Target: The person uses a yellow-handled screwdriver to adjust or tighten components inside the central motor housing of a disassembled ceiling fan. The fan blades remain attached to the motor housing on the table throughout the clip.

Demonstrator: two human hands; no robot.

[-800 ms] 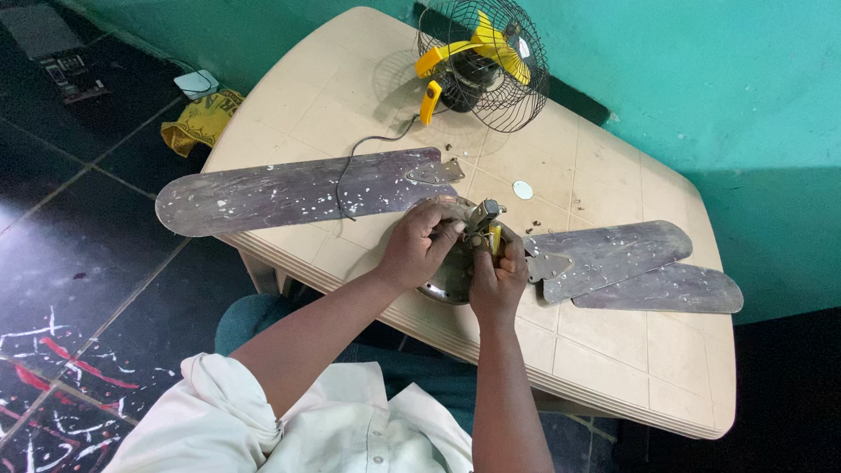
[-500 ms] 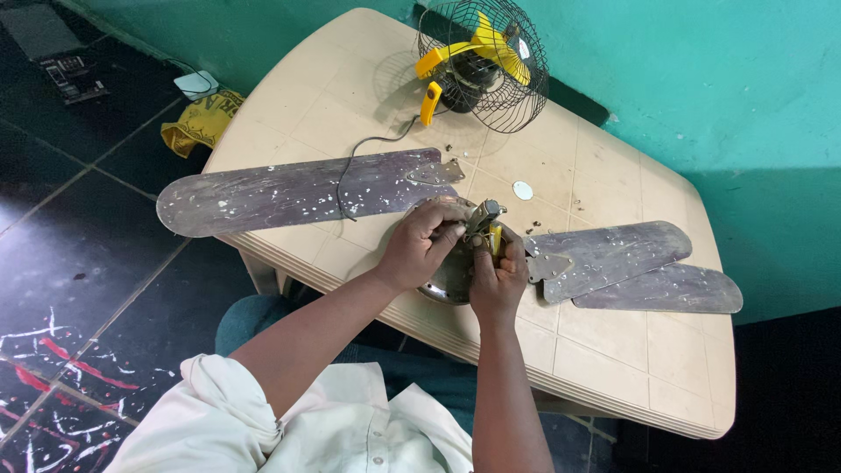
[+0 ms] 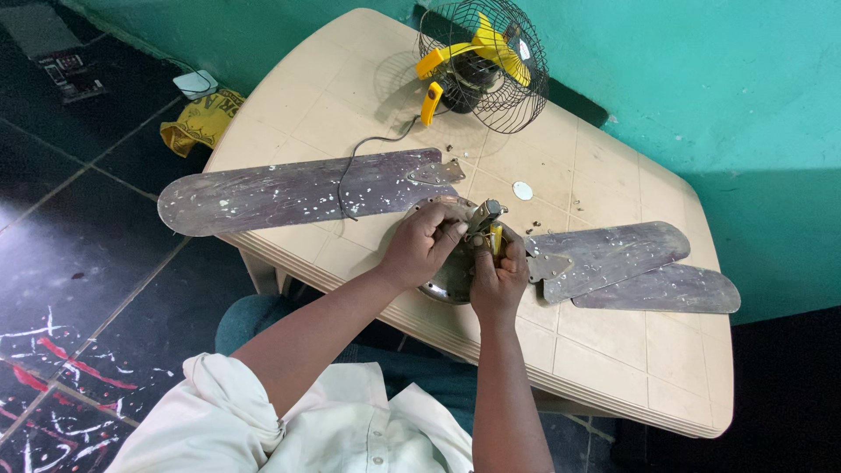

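Down at the near edge of the cream plastic table (image 3: 613, 368), both forearms reach forward from the white rolled sleeves and meet over the ceiling fan motor hub (image 3: 445, 282). Left hand (image 3: 422, 247) lies curled over the top of the hub, knuckles up, fingers bent and pressed onto the metal near its central stem. Right hand (image 3: 497, 278) comes in from below, wrist straight, its fingers closed around a small yellow-handled tool (image 3: 496, 238) held upright against the hub's stem; the tool's tip is hidden between the two hands. So the hub sits directly beneath and between both grips, partly covered by them.

One long, paint-speckled fan blade (image 3: 298, 191) stretches left from the hub across the table, and two more blades (image 3: 613, 256) fan out to the right, one overlapping the other. A small white disc (image 3: 523, 190) lies just beyond the hands. Farther back stands a yellow-bladed table fan (image 3: 482, 61) in a black wire cage.
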